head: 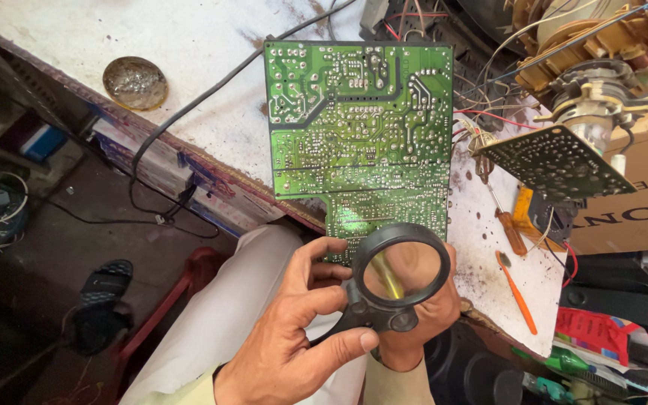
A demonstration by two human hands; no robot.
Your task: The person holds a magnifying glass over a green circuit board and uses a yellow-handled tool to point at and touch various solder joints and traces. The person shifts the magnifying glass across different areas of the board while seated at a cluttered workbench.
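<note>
A green circuit board (pixel 358 127) lies solder side up on the white worktop (pixel 54 30), its near end overhanging the edge toward my lap. My left hand (pixel 298 330) grips the black handle of a round magnifying glass (pixel 403 229) held over the board's near end. My right hand (pixel 436 315) sits curled behind and under the lens, touching the magnifier. Through the glass I see its fingers around a thin yellowish tool (pixel 388 277). The rest of that tool is hidden.
A round tin dish (pixel 135 82) and a black cable (pixel 189 112) lie left of the board. On the right are a small dark board (pixel 556 161), a wound coil assembly (pixel 594 45), two screwdrivers (pixel 517 296), and a cardboard box (pixel 639 202). A sandal (pixel 103 285) is on the floor.
</note>
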